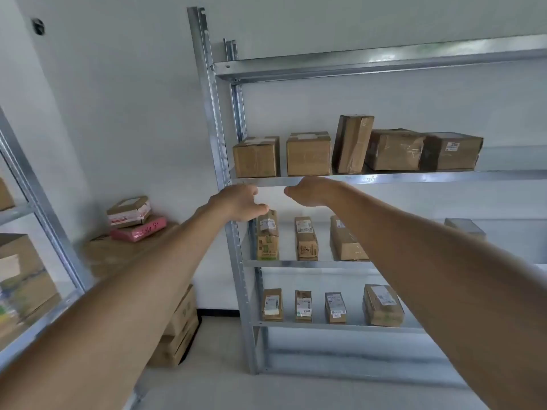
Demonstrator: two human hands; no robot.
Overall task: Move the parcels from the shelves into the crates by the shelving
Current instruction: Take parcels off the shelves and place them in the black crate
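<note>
Your left hand (236,202) and right hand (310,192) are both loosely open, empty, just below the shelf edge (414,177). Parcels: leftmost box (256,156) sits directly above that edge.

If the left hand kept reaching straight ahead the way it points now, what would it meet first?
Probably the leftmost parcel on the shelf below the top row; the left hand sits just before its top, fingers open, though depth is unclear.
</note>
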